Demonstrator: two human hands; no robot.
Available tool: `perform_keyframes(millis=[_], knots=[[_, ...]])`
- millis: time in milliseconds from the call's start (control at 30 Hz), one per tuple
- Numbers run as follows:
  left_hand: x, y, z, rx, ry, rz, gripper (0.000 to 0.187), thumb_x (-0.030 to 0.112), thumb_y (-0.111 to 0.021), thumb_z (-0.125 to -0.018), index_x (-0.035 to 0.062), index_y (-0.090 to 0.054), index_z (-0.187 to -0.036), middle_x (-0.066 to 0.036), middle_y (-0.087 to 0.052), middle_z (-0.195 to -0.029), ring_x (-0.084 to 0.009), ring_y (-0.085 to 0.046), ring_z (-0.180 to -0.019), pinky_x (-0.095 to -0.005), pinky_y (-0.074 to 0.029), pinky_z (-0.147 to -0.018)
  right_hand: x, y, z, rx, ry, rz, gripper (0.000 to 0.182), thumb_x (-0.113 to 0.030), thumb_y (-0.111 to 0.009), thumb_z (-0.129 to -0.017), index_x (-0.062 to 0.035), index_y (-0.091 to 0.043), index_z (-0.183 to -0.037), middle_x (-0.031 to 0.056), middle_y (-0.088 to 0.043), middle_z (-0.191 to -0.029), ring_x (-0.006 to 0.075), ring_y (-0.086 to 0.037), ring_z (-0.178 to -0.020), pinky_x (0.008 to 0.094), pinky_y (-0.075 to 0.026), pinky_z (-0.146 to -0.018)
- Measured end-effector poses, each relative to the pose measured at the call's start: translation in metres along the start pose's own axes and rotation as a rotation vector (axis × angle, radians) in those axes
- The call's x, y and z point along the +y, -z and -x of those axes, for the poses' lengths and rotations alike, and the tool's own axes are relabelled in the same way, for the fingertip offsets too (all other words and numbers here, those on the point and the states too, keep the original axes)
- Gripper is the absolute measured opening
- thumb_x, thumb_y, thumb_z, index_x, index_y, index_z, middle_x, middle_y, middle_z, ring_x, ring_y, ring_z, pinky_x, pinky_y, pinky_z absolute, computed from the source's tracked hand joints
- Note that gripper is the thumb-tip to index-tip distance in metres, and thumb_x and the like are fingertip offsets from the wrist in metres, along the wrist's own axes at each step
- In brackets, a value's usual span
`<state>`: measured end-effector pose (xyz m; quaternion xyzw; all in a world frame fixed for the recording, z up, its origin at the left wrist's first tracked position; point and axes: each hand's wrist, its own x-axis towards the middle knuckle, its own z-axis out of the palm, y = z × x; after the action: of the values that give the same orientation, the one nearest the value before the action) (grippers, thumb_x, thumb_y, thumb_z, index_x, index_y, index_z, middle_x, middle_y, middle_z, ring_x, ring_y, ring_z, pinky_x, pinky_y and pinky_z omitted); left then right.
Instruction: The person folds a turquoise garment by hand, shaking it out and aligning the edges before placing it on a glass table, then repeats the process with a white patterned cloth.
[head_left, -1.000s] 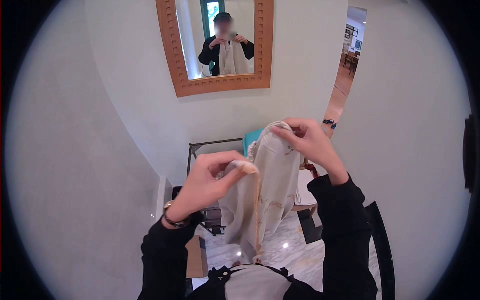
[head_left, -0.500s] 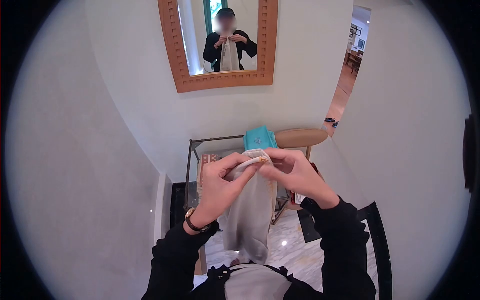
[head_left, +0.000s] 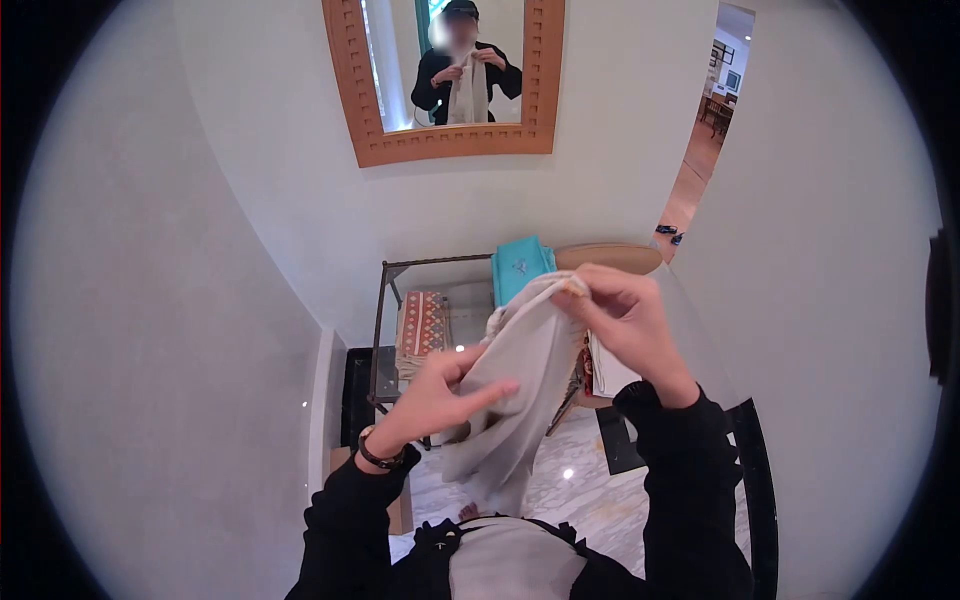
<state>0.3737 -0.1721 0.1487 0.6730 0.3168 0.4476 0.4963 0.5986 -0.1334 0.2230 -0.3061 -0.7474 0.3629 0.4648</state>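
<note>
A light grey cloth (head_left: 520, 370) with a thick, cord-like upper edge hangs in front of my body, its lower part draping down over the floor. My right hand (head_left: 625, 310) pinches the top corner of that edge, close to a small orange-brown patch. Lower on the cloth's left side is my left hand (head_left: 440, 395), its thumb lying across the front and its other fingers partly hidden by the fabric. A small knotted bit shows along the upper edge between the two hands.
Beyond the cloth stands a glass-topped metal table (head_left: 440, 260) with a turquoise folded item (head_left: 520, 265) and a stack of patterned textiles (head_left: 422, 325). A tan rounded seat (head_left: 620, 258) is beside it. A wood-framed mirror (head_left: 455, 150) hangs on the wall.
My hands have moved apart: the right one up and right with the cloth's corner, the left one down along its side. The cloth's top edge now stretches out slanted.
</note>
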Motion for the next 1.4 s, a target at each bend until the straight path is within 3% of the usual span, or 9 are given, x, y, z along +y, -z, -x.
perform_keyframes(millis=[33,133,333,433,633,700,800,1067,1400], knots=[[-0.021,0.008,0.006,-0.139,0.235,-0.145,0.042,0.024,-0.072,-0.087,-0.0017,-0.062,-0.118,-0.005,-0.069,-0.086,-0.0067,-0.06,-0.076,-0.0237,-0.05,-0.072,-0.001,0.002,-0.001,0.048,-0.001,-0.023,0.017,-0.007,-0.066,-0.091,0.0038,-0.069,-0.103,0.0025,-0.066,-0.089,0.007,-0.056,-0.079,0.0227,-0.047,-0.071],[-0.061,0.002,0.018,-0.314,0.286,-0.314,0.037,0.023,-0.076,-0.084,-0.0016,-0.066,-0.11,-0.008,-0.071,-0.087,-0.0098,-0.062,-0.079,-0.0265,-0.051,-0.075,-0.006,0.014,-0.001,0.196,0.013,-0.063,0.017,-0.009,-0.066,-0.092,0.0052,-0.069,-0.102,0.0025,-0.066,-0.091,0.0072,-0.058,-0.081,0.0224,-0.047,-0.075],[-0.203,0.006,0.07,-0.473,0.302,-0.285,0.064,0.034,-0.077,-0.082,-0.0014,-0.052,-0.129,-0.018,-0.065,-0.116,-0.0215,-0.062,-0.104,-0.033,-0.047,-0.092,-0.007,0.035,0.003,0.526,0.078,-0.049,0.023,-0.016,-0.064,-0.094,0.0042,-0.069,-0.105,0.0018,-0.066,-0.092,0.0063,-0.059,-0.081,0.0213,-0.046,-0.075],[-0.238,0.005,0.099,-0.344,0.172,-0.247,0.054,0.037,-0.072,-0.085,-0.0024,-0.059,-0.119,-0.021,-0.067,-0.107,-0.0285,-0.066,-0.099,-0.0359,-0.05,-0.089,0.008,0.054,-0.002,0.651,0.188,0.04,0.026,-0.022,-0.058,-0.099,0.0018,-0.067,-0.103,-0.0007,-0.065,-0.084,0.0031,-0.054,-0.072,0.0193,-0.042,-0.065],[-0.203,0.042,0.106,-0.37,0.061,-0.678,0.052,0.034,-0.073,-0.082,-0.0022,-0.059,-0.117,-0.025,-0.063,-0.111,-0.0404,-0.062,-0.101,-0.0416,-0.05,-0.089,0.021,0.084,0.0,0.78,0.211,-0.087,0.027,-0.022,-0.06,-0.098,0.0021,-0.067,-0.106,0.001,-0.066,-0.092,0.0041,-0.057,-0.083,0.0201,-0.045,-0.074],[-0.132,0.051,0.103,-0.156,0.175,-0.88,0.044,0.028,-0.074,-0.079,-0.0016,-0.061,-0.109,-0.022,-0.064,-0.106,-0.042,-0.061,-0.096,-0.0452,-0.051,-0.083,0.028,0.102,0.0,0.849,0.212,-0.063,0.027,-0.022,-0.06,-0.098,0.002,-0.067,-0.106,0.0013,-0.066,-0.092,0.0045,-0.058,-0.083,0.0207,-0.046,-0.075],[-0.06,0.062,0.1,0.167,0.135,-1.128,0.022,0.013,-0.072,-0.077,0.0011,-0.061,-0.092,-0.016,-0.064,-0.093,-0.0352,-0.063,-0.089,-0.0433,-0.052,-0.074,0.043,0.135,0.006,0.897,0.202,-0.102,0.029,-0.024,-0.061,-0.097,0.002,-0.065,-0.111,0.0029,-0.066,-0.1,0.007,-0.06,-0.089,0.0224,-0.048,-0.078],[0.018,0.096,0.091,0.2,-0.347,-1.541,0.024,0.008,-0.077,-0.063,0.0051,-0.058,-0.078,-0.006,-0.06,-0.084,-0.0231,-0.06,-0.093,-0.0446,-0.043,-0.083,0.077,0.191,0.008,1.006,0.138,-0.141,0.033,-0.023,-0.061,-0.097,0.002,-0.061,-0.118,0.0041,-0.064,-0.111,0.01,-0.059,-0.103,0.0255,-0.046,-0.09],[0.072,0.177,0.09,0.818,-0.854,-1.867,0.025,0.009,-0.08,-0.072,0.0069,-0.065,-0.093,-0.009,-0.055,-0.126,-0.0267,-0.055,-0.11,-0.0441,-0.041,-0.093,0.067,0.217,0.012,0.78,-0.012,-0.025,0.035,-0.032,-0.061,-0.096,-0.0024,-0.066,-0.114,-0.0004,-0.063,-0.104,0.0082,-0.054,-0.102,0.0276,-0.038,-0.096]])
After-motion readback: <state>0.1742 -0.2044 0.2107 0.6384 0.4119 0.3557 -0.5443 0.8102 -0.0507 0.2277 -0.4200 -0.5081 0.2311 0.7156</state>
